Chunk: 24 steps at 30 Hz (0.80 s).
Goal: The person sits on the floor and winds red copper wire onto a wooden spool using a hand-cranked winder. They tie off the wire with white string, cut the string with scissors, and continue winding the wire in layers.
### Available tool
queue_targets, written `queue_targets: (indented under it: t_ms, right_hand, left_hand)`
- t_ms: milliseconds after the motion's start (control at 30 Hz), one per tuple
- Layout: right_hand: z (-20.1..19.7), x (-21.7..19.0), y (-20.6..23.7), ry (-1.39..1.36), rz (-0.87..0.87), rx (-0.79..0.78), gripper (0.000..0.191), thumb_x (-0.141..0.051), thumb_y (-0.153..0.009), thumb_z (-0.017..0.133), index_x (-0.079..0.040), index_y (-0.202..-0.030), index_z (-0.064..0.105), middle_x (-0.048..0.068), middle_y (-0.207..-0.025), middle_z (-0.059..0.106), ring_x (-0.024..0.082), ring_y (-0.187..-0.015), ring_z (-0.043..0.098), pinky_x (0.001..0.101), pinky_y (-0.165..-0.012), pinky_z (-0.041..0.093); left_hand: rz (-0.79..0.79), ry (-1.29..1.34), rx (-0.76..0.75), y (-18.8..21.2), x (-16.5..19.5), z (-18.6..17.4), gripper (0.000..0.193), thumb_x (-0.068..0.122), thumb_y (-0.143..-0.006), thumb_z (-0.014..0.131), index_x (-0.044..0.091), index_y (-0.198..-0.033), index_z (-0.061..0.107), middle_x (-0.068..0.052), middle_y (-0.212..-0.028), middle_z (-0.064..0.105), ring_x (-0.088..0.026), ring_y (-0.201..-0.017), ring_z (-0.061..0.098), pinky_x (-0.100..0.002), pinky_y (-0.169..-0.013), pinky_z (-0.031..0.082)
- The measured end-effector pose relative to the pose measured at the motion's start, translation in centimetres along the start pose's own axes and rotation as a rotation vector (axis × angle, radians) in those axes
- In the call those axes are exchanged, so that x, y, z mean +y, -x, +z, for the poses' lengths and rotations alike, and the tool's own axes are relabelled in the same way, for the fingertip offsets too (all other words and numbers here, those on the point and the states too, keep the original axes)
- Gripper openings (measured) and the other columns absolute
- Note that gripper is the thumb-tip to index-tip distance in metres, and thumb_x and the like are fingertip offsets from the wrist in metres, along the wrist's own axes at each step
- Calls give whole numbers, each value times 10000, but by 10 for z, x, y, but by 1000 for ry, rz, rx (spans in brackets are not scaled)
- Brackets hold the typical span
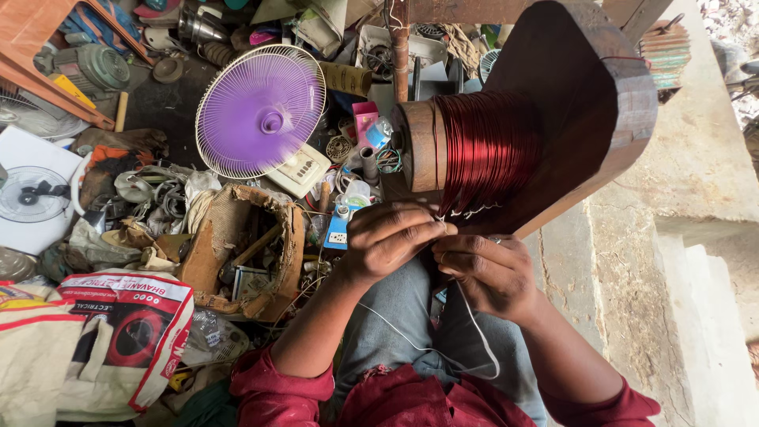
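A wooden former carries a thick coil of dark red enamelled wire, just above my lap. My left hand pinches thin wire ends at the coil's lower edge, fingers closed on them. My right hand sits right beside it, fingers curled on the same wire ends, with a white thread trailing down over my jeans. Both hands touch below the coil. Red sleeves show at the bottom.
A purple table fan lies on the cluttered floor to the left. Near it are a torn cardboard box, printed sacks, a white fan part and scattered tools. A concrete step runs along the right.
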State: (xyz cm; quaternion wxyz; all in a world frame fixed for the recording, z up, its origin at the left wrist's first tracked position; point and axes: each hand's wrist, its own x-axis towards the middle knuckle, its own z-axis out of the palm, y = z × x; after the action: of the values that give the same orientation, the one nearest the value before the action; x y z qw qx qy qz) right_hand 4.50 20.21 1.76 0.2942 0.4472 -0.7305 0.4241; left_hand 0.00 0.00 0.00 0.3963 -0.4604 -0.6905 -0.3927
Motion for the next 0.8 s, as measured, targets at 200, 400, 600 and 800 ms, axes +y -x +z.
queue_targets:
  t_ms: [200, 400, 600, 800]
  right_hand:
    - [2, 1, 0, -18, -9, 11, 132, 18, -865, 746, -12, -964, 663, 151, -1028, 732, 237, -852, 778, 309, -706, 639]
    - [-1, 2, 8, 18, 62, 55, 123, 38, -868, 744, 8, -941, 650, 149, -990, 725, 240, -832, 776, 318, -681, 633]
    - [-3, 2, 11, 26, 79, 20, 128, 59, -881, 719, 4, -951, 627, 145, -1007, 705, 248, -827, 755, 330, -672, 613]
    - [-8, -2, 4, 73, 120, -152, 166, 27, -863, 712, -3, -996, 618, 105, -1063, 696, 222, -823, 739, 316, -623, 583]
  left_hand:
    - [-4, -22, -95, -7, 1, -13, 250, -4, -793, 845, 52, -1024, 771, -74, -1000, 734, -233, -969, 753, -340, -896, 651]
    - [-56, -53, -132, -1, -14, -16, 163, -14, -870, 863, 35, -998, 775, -108, -1053, 754, -178, -830, 755, -249, -659, 607]
    - [-141, -74, -175, -3, -14, -19, 187, 69, -879, 851, 32, -982, 699, -60, -969, 700, -190, -808, 727, -311, -659, 599]
    - [-392, 374, -146, 4, -11, -13, 191, 150, -945, 786, 29, -973, 640, -57, -1048, 646, -120, -815, 697, -250, -655, 568]
